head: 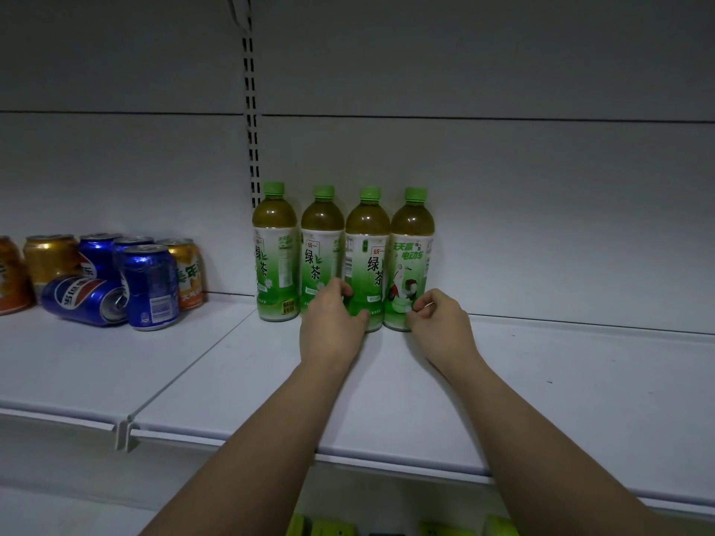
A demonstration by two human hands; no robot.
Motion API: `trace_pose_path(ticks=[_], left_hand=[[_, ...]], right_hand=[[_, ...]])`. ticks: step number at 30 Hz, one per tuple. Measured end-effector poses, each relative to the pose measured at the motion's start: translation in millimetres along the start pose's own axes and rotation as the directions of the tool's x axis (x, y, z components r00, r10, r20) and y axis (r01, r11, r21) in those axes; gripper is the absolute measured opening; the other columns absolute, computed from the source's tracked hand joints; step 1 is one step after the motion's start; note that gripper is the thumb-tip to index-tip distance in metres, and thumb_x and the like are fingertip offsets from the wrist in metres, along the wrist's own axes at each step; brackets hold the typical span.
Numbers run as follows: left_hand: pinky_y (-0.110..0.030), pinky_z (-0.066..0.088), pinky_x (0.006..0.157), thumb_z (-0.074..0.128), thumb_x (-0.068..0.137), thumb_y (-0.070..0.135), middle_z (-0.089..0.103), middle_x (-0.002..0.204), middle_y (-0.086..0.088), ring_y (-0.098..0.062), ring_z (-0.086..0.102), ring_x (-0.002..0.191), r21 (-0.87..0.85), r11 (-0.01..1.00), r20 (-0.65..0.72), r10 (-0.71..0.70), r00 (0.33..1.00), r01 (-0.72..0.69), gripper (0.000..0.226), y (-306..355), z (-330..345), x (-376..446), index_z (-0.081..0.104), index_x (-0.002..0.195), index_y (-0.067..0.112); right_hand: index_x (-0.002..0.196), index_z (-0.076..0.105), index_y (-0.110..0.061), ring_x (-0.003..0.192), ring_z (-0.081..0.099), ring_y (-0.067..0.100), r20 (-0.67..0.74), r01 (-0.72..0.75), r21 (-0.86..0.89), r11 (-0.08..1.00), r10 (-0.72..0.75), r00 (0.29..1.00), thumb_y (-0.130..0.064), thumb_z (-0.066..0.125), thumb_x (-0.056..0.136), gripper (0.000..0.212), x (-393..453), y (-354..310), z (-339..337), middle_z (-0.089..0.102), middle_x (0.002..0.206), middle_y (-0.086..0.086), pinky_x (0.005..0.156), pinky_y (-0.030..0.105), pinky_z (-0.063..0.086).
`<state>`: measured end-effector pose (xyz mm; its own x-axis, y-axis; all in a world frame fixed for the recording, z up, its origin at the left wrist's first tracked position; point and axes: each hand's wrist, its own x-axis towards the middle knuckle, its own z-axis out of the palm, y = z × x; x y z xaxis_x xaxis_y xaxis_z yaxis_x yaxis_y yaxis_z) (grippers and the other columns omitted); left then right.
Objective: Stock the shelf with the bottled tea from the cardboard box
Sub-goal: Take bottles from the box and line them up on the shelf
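Observation:
Several green-tea bottles with green caps stand upright in a row at the back of the white shelf (387,384). The row runs from the leftmost bottle (275,249) to the rightmost bottle (411,245). My left hand (332,326) lies palm down in front of the second bottle (322,241); its loosely curled fingertips and thumb touch the lower part of the third bottle (367,245) without wrapping it. My right hand (443,321) is curled loosely, its fingertips against the base of the rightmost bottle. The cardboard box is out of view.
Blue cola cans (149,286) and orange-gold cans (189,272) crowd the left shelf section, one blue can (83,299) lying on its side. A slotted upright (251,110) runs up the back wall. Yellow-green items (332,528) show on a lower level.

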<state>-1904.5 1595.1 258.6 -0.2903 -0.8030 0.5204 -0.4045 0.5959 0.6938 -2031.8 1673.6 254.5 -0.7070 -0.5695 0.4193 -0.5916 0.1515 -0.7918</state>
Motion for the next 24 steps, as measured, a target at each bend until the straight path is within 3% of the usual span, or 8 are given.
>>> trace_pose_path(ticks=[8,12,17,20,24], left_hand=[[-0.034,0.051,0.082,0.065,0.086,0.026,0.063,0.117,0.0,-0.02,0.061,0.102,0.086,0.996,0.014,0.019,1.0,-0.02,0.032,5.1,-4.7,-6.4,0.054,0.115,0.018],[-0.042,0.051,0.088,0.056,0.089,0.035,0.057,0.123,-0.005,-0.026,0.055,0.111,0.299,0.948,0.158,0.066,0.985,-0.112,0.041,14.4,-16.8,-20.0,0.049,0.125,0.016],[-0.047,0.047,0.095,0.048,0.088,0.048,0.056,0.128,-0.006,-0.029,0.052,0.117,0.391,0.912,0.303,-0.003,0.953,-0.122,0.047,24.9,-53.6,-37.4,0.051,0.125,0.019],[-0.041,0.049,0.092,0.05,0.088,0.048,0.061,0.124,-0.004,-0.026,0.057,0.112,0.39,0.91,0.339,0.002,0.941,-0.142,0.044,35.7,-80.7,-52.9,0.057,0.121,0.02],[-0.036,0.05,0.087,0.053,0.088,0.047,0.065,0.117,-0.004,-0.023,0.06,0.104,0.359,0.919,0.401,0.008,0.916,-0.165,0.04,51.7,-114.1,-82.8,0.062,0.116,0.019]], right_hand=[[0.09,0.057,-0.009,0.074,0.054,0.021,0.017,0.049,-0.037,0.998,-0.048,0.999,-0.009,0.055,0.087,0.004,-9.5,-5.4,-2.3,0.058,0.076,0.0,0.058,0.028,0.04],[0.095,0.056,-0.012,0.083,0.057,0.025,0.105,0.076,-0.113,0.991,-0.064,0.992,-0.01,0.055,0.087,0.009,-27.7,-21.6,-12.5,0.061,0.089,0.004,0.07,0.031,0.045],[0.098,0.058,-0.018,0.089,0.059,0.025,0.269,0.095,-0.233,0.968,-0.03,0.963,-0.029,0.057,0.087,0.016,-56.7,-45.8,-33.7,0.063,0.096,0.003,0.076,0.032,0.048],[0.098,0.062,-0.02,0.097,0.06,0.026,0.334,0.105,-0.296,0.949,0.0,0.943,-0.038,0.055,0.086,0.023,-77.1,-59.1,-49.8,0.066,0.105,0.006,0.086,0.037,0.051],[0.101,0.064,-0.015,0.096,0.06,0.025,0.374,0.16,-0.308,0.938,-0.036,0.927,-0.04,0.053,0.091,0.029,-110.7,-77.3,-76.4,0.066,0.103,0.006,0.087,0.037,0.05]])
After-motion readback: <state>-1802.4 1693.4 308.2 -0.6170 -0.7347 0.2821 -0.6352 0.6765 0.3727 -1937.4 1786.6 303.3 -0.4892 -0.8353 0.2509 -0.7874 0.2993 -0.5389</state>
